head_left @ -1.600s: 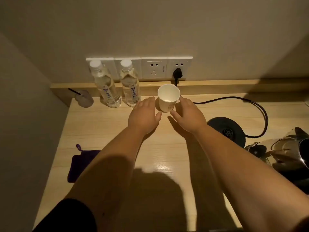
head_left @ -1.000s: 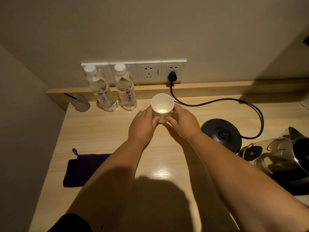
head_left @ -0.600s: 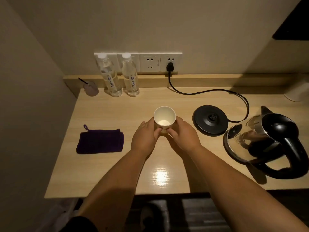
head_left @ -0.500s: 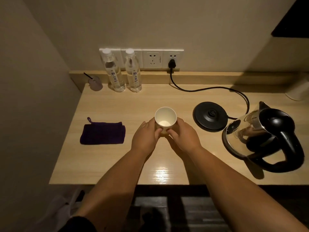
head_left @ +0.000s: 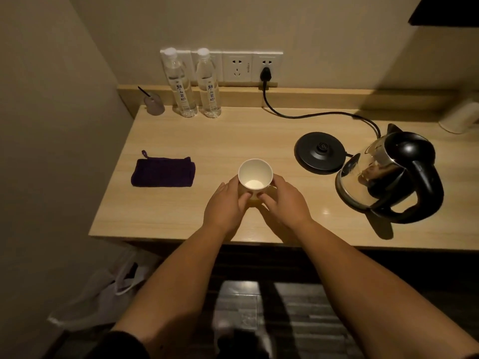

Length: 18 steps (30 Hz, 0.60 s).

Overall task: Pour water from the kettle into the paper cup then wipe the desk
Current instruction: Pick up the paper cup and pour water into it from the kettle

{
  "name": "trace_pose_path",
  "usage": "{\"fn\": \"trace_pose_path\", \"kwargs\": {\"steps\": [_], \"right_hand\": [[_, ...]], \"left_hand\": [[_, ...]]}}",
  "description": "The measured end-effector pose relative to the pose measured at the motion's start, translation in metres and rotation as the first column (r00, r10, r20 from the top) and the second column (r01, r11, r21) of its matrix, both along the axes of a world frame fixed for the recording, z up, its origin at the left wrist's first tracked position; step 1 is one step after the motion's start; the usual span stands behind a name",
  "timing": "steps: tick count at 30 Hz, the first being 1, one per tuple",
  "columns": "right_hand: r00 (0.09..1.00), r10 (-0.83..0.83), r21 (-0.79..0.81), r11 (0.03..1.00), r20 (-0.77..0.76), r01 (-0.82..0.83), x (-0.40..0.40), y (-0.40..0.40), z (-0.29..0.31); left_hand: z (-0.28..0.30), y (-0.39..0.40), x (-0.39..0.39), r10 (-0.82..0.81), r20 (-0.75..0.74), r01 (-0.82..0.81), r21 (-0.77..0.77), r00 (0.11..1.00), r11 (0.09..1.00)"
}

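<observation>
On the wooden desk, your left hand and right hand cup the empty paper cup with fingers curled, while the kettle stands off its base to your right, nearer your right hand.

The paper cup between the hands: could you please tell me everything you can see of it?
The paper cup is white, round-rimmed and looks like thin paper. It stands upright on the desk near its front edge, mouth open and apparently empty, its pale bottom showing. The left hand and right hand clasp its lower wall from either side. The cloth lies apart to its left, the kettle to its right.
</observation>
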State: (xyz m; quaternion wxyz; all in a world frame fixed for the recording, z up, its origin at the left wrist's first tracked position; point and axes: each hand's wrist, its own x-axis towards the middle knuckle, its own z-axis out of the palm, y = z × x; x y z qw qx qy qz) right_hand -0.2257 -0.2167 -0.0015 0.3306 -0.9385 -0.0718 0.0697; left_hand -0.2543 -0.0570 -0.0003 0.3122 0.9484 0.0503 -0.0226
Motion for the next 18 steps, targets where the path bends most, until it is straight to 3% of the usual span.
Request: {"fn": "trace_pose_path", "kwargs": {"steps": [12,18], "right_hand": [[0.998,-0.060,0.024,0.998,-0.016,0.060,-0.011,0.003,-0.014],[0.999,-0.050,-0.105,0.993,0.016,0.052,-0.019,-0.007,-0.014]], "left_hand": [[-0.024,0.004,-0.002,-0.057,0.021,0.059,-0.064,0.998,0.996],[-0.015,-0.007,-0.005,-0.016,-0.024,0.012,-0.150,1.000,0.989]]}}
